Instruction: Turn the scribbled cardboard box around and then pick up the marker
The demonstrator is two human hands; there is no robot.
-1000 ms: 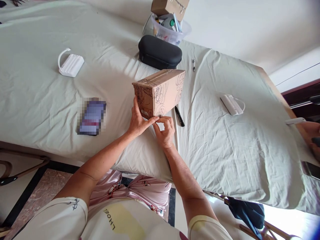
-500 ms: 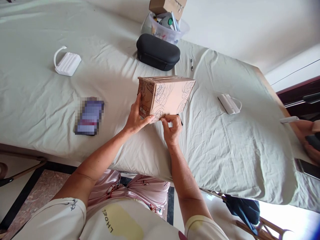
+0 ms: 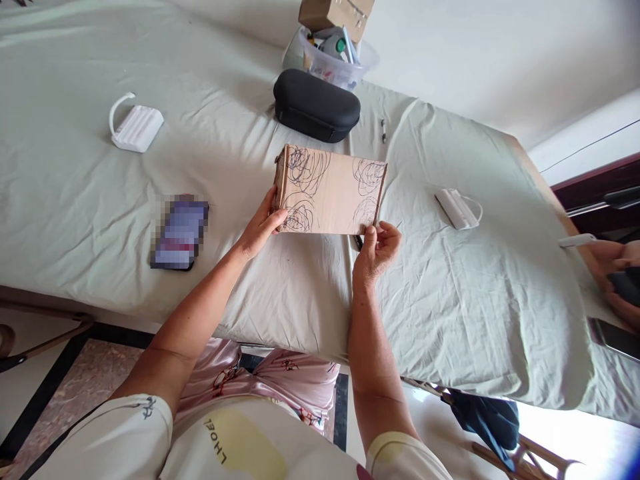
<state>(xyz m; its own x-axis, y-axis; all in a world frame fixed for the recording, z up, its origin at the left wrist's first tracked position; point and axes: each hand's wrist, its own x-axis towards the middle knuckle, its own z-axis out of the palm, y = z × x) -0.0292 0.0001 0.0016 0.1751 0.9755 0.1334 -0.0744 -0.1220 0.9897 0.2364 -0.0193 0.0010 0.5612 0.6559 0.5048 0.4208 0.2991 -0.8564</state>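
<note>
Box: a brown cardboard box with black pen scribbles (image 3: pixel 330 191) is held up just over the desk covered in a pale green cloth (image 3: pixel 100 167), its wide scribbled side turned to the person.
Left hand: the left hand (image 3: pixel 260 227) is closed on the box's left end, thumb on the front near the bottom corner, fingers behind.
Right hand: the right hand (image 3: pixel 379 245) pinches the bottom right corner with its fingertips.
Why held so: one hand at each end keeps the long box level, I think, and leaves the wide side free to look at.
Under the box: a black pen (image 3: pixel 357 241) lies on the cloth, mostly hidden by the box and the right hand.
Behind: a black oval zip case (image 3: pixel 316 105) lies near, then a clear plastic tub full of small things (image 3: pixel 335 60) with another small brown box (image 3: pixel 336 13) on top.
Sides: a white ribbed block with a loop (image 3: pixel 135 127) is far left, a blurred dark phone (image 3: pixel 180 233) is nearer, and a second white block (image 3: pixel 457 208) is on the right.
Another person: a hand (image 3: pixel 620 280) shows at the right edge, well apart.
In the way: only the pen sits right below the box.
</note>
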